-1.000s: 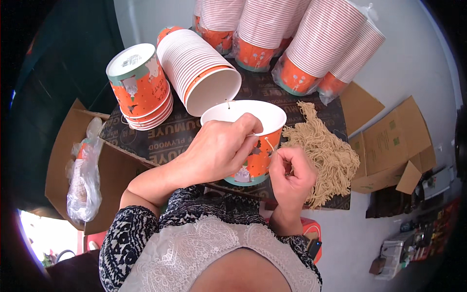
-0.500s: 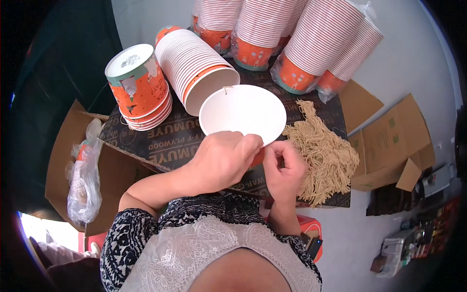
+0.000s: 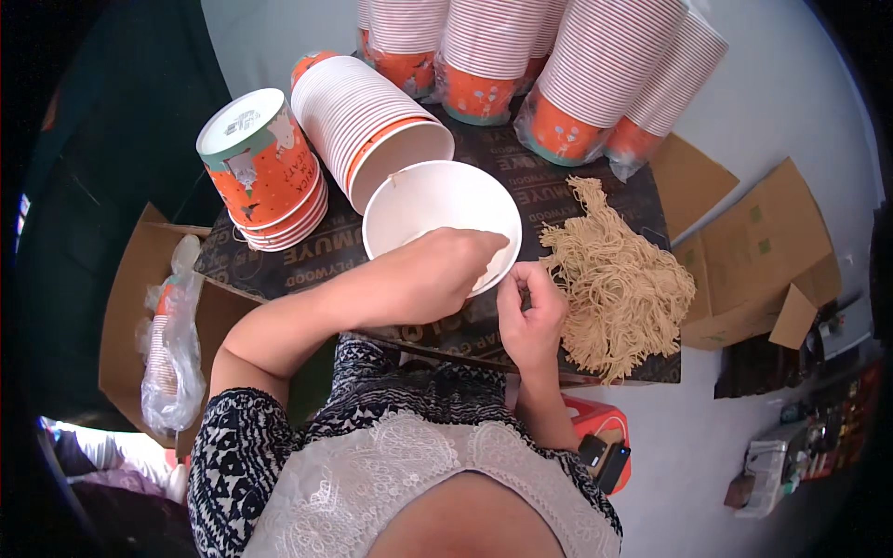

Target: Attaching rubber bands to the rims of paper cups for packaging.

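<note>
The left hand grips the near rim of an open white paper cup, its fingers curled over the edge and into the mouth, so that the cup stands tilted toward the person on a dark printed board. The right hand is closed just beside the cup's right rim, fingertips pinched together; whether they hold any strands cannot be told, as the fingers hide the pinch. Just right of this hand lies a loose heap of dry pale noodles on the same board. Touching the cup's far side is a sleeve of nested cups lying on its side; left of it stands a short stack of orange cups with a lid on top. Tall bagged stacks of cups line the far edge. Flattened cardboard lies to the right, a clear bag of cups to the left. As a judgement, the step goes best with the cup held steady at this tilt, its mouth facing the heap, and each pinch of noodles kept small and released well inside the rim.
</note>
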Motion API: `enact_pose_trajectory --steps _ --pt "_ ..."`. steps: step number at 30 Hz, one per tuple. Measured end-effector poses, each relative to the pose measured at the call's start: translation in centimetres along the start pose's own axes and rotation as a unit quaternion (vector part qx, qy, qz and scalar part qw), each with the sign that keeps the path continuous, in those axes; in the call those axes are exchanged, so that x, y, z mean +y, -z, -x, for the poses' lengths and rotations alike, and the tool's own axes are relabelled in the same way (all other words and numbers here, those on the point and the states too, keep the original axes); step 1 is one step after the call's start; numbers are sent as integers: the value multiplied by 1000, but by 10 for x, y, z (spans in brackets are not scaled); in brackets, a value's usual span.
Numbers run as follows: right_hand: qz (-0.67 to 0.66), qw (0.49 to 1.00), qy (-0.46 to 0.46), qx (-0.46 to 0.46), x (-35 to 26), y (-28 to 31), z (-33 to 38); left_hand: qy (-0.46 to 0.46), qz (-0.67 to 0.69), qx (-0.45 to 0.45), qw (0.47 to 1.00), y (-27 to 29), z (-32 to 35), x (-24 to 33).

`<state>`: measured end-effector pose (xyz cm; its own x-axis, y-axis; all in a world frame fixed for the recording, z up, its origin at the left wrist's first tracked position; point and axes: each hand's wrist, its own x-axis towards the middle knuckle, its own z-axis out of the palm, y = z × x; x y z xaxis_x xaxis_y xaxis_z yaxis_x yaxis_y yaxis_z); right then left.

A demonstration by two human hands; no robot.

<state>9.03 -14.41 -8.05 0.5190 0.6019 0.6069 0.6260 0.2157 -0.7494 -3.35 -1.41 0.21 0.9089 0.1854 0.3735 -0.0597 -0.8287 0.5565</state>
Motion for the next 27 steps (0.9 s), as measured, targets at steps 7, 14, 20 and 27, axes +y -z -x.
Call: enact_pose_trajectory --steps 7,14,20,27 --pt "1 1000 23 4 1 0 1 78 54 -202 975 4 -17 -9" --pt "-7 998 57 -28 4 7 1 96 70 -196 973 2 -23 -14" --pt "-37 997 25 -55 9 10 2 101 85 -148 980 -1 -19 -19" --pt "-87 993 -35 -73 5 11 -1 169 136 -182 959 2 -23 -18"
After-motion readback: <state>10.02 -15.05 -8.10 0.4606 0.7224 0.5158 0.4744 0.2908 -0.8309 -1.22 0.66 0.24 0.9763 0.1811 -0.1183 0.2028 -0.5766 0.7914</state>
